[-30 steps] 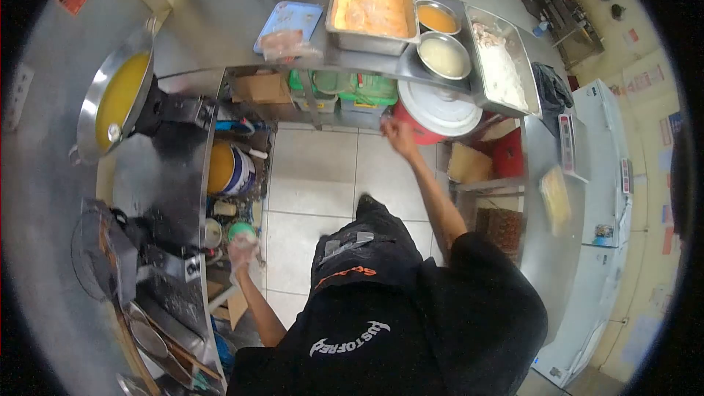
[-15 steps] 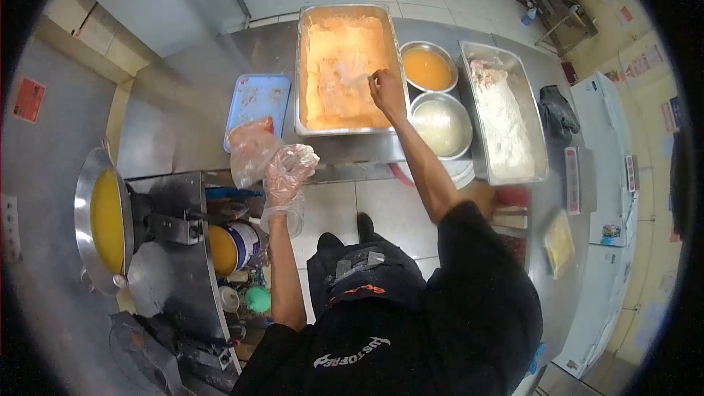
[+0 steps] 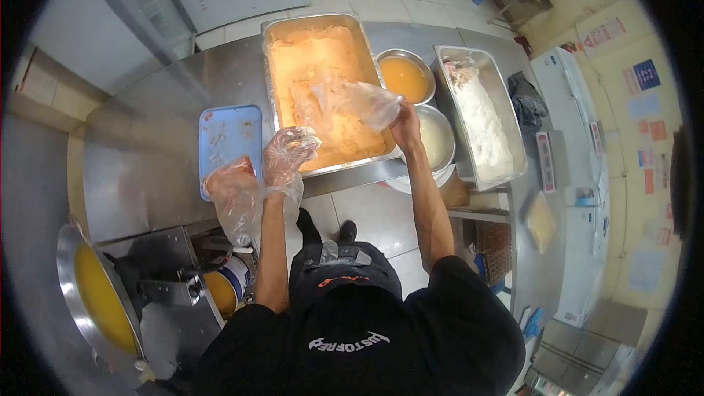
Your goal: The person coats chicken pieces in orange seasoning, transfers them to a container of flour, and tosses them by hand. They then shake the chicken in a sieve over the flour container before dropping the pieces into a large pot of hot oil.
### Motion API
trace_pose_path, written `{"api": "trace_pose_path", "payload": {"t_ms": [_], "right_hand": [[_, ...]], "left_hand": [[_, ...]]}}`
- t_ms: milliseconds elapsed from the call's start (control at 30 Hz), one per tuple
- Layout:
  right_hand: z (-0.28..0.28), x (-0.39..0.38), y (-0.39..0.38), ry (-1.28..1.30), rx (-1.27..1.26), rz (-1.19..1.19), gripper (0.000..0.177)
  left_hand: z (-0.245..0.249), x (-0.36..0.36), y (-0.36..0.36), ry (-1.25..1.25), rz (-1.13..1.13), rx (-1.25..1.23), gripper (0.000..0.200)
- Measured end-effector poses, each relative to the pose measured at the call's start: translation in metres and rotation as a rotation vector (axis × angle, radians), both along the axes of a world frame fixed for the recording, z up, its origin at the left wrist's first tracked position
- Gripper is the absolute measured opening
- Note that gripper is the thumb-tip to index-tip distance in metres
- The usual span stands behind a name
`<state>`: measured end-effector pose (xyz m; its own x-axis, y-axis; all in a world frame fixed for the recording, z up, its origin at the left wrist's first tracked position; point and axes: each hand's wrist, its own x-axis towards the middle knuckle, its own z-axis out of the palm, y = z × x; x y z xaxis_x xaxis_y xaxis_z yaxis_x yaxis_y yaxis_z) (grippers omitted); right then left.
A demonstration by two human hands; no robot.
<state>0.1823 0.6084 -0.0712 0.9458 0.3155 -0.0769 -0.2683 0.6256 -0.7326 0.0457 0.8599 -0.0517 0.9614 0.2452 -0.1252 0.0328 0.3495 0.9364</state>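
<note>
My left hand (image 3: pixel 287 155) wears a clear plastic glove and hovers at the near left edge of a large steel pan of orange marinated meat (image 3: pixel 286 48), fingers loosely apart with nothing in them. My right hand (image 3: pixel 405 126) is bare and pinches a clear plastic glove or bag (image 3: pixel 350 100) that hangs over the pan's right side. A crumpled plastic bag with something red inside (image 3: pixel 233 191) lies at the counter's near edge, just left of my left hand.
A blue tray (image 3: pixel 229 136) lies left of the pan. To the right stand a bowl of orange liquid (image 3: pixel 405 78), a bowl of pale liquid (image 3: pixel 438 139) and a long pan of white flour (image 3: pixel 480 114). A wok of yellow oil (image 3: pixel 92 301) sits lower left.
The view swung from the floor up to the counter. My right hand reached into the pan area and lifted a clear plastic piece. My gloved left hand rose to the pan's edge.
</note>
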Motion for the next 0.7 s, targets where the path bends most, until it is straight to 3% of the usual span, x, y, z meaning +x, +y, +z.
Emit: {"api": "trace_pose_path", "payload": {"t_ms": [33,267,333,367,400,467,533,600,633,667,700], "right_hand": [[-0.013,0.008,-0.004,0.045,0.001,-0.048,0.04],[-0.014,0.006,-0.001,0.11,0.156,-0.193,0.041],[-0.017,0.005,-0.001,0.015,-0.087,-0.249,0.037],[-0.02,0.003,-0.001,0.017,-0.427,-0.216,0.038],[-0.02,0.004,0.001,0.023,-0.424,-0.214,0.038],[-0.017,0.014,0.008,-0.596,-1.581,0.631,0.044],[-0.01,0.022,0.031,-0.568,-1.679,0.672,0.048],[0.002,0.046,0.069,-0.474,-1.685,0.241,0.054],[-0.018,0.061,0.088,-0.491,-1.745,0.117,0.056],[-0.034,0.064,0.109,-0.495,-1.735,0.119,0.056],[-0.047,0.065,0.128,-0.652,-1.936,0.065,0.055]], "left_hand": [[-0.003,0.008,0.002,-0.001,-0.001,-0.06,0.039],[-0.004,0.037,-0.008,-0.002,-0.083,-0.166,0.038],[-0.006,0.041,-0.007,-0.013,-0.075,-0.122,0.038],[-0.009,0.042,-0.005,-0.022,-0.061,-0.075,0.037],[-0.013,0.042,-0.002,-0.016,-0.059,-0.073,0.037],[-0.018,0.045,0.008,0.008,-0.019,-0.125,0.038],[-0.02,0.039,0.023,0.008,0.012,-0.085,0.038],[-0.02,0.034,0.036,0.001,0.043,-0.039,0.038],[-0.018,0.031,0.04,0.041,0.053,0.003,0.038],[-0.018,0.028,0.045,0.083,0.062,0.044,0.038],[-0.021,0.025,0.048,0.088,0.062,0.049,0.04]]}}
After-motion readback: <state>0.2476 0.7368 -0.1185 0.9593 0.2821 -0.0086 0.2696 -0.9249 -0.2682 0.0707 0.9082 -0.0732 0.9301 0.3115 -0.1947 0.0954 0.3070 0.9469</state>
